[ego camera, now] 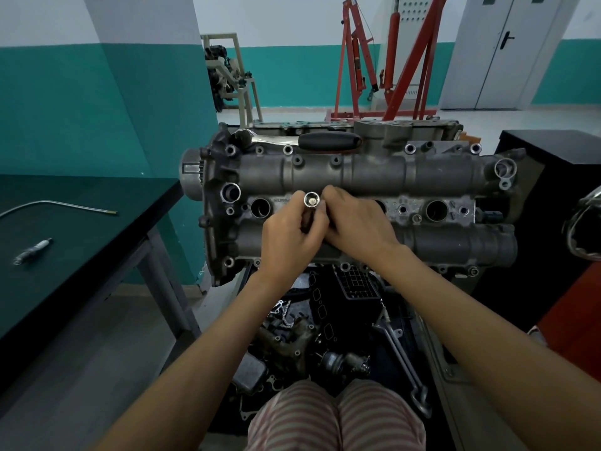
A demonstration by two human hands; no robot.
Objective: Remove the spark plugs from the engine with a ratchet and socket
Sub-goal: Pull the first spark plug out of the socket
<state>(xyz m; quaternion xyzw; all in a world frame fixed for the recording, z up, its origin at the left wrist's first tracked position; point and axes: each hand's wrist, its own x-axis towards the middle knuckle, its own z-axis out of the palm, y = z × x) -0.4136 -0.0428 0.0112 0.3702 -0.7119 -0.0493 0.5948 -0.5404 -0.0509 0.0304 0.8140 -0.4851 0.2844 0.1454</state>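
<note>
A grey engine [439, 242] lies across the middle of the view with a row of spark plug wells along its top. My left hand [289, 239] grips a shiny socket [312, 200] upright over the engine, its open end facing me with something metal showing inside. My right hand [354, 219] rests beside it with the fingertips at the socket; the grip is hidden. The ratchet [302, 140] with its black handle lies on the engine's far edge. One removed spark plug [32, 251] lies on the dark table at left.
A dark table [81, 229] at left carries a thin bent metal tube [58, 205]. Loose engine parts and a wrench [403, 356] lie in a tray below the engine. A black cabinet [553, 177] stands at right, a red engine hoist [390, 60] behind.
</note>
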